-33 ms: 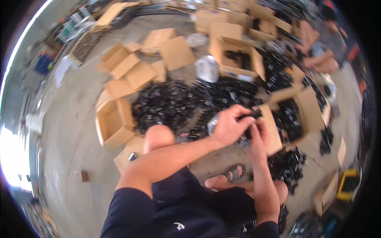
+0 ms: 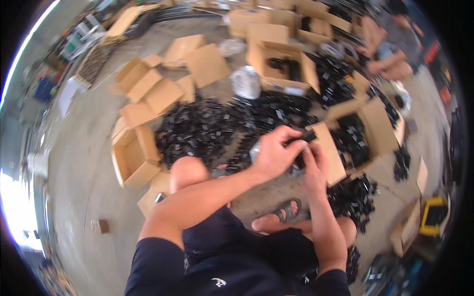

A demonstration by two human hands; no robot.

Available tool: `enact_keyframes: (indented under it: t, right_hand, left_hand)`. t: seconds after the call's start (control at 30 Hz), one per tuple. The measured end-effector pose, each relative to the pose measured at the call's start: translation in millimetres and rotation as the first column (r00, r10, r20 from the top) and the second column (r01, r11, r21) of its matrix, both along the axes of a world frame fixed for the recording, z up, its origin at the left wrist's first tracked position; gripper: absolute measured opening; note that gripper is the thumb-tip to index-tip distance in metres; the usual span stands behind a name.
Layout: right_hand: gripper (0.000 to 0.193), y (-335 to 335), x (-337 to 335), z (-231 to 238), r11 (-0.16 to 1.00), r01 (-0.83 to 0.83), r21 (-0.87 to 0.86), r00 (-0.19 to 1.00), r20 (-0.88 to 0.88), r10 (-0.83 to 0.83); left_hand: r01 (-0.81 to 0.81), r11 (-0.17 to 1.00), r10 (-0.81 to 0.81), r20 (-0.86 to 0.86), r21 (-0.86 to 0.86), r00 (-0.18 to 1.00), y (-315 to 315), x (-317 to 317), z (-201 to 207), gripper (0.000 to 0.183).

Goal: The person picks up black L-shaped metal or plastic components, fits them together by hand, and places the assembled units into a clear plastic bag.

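My left hand and my right hand meet in front of me, both closed on a small black part held between them. I am seated on the concrete floor with my bare knee raised and my sandalled foot below the hands. A wide heap of similar black parts lies just beyond my hands. To their right stands an open cardboard box with black parts in it, one flap under my hands.
An empty open carton stands at the left, flattened cartons behind it. A clear plastic bag and another open box lie further back. Another person sits at the top right. A yellow object lies at the right.
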State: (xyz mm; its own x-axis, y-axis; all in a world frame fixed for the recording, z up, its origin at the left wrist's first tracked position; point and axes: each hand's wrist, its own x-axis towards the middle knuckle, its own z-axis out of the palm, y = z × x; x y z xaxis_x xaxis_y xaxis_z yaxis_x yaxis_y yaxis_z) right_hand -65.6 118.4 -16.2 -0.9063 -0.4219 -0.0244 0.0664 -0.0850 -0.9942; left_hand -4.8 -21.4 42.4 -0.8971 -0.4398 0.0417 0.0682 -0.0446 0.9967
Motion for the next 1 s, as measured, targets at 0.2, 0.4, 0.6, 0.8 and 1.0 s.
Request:
enact_keyframes:
  t: [0.2, 0.4, 0.6, 0.8, 1.0]
  right_hand:
    - [0.015, 4.8, 0.2, 5.5, 0.984, 0.029, -0.178, 0.999, 0.051, -0.02]
    - [0.014, 5.9, 3.2, 15.6, 0.989, 0.073, -0.129, 0.994, 0.087, -0.062]
    - [0.016, 11.5, -4.0, 9.9, 0.999, -0.009, -0.036, 0.997, 0.071, 0.011]
    - [0.017, 13.9, -9.8, 3.4, 1.0, -0.023, -0.001, 0.997, 0.076, 0.023]
    - [0.014, 10.2, -7.1, 3.9, 0.995, 0.006, -0.099, 0.997, 0.081, 0.002]
  left_hand:
    - [0.044, 0.998, -0.042, -0.032, 0.053, 0.999, 4.2, -9.6, -14.4, 0.02]
    - [0.047, 0.995, -0.045, -0.029, 0.085, 0.999, 6.9, -6.8, -14.5, 0.023]
    - [0.06, 0.997, -0.06, 0.003, 0.039, 0.998, 1.2, -7.6, -10.5, 0.021]
    - [0.063, 0.996, -0.062, -0.014, 0.069, 0.998, 4.5, -10.8, -10.5, 0.022]
    - [0.056, 0.996, -0.055, -0.01, 0.063, 0.998, 7.4, -12.0, -10.0, 0.022]
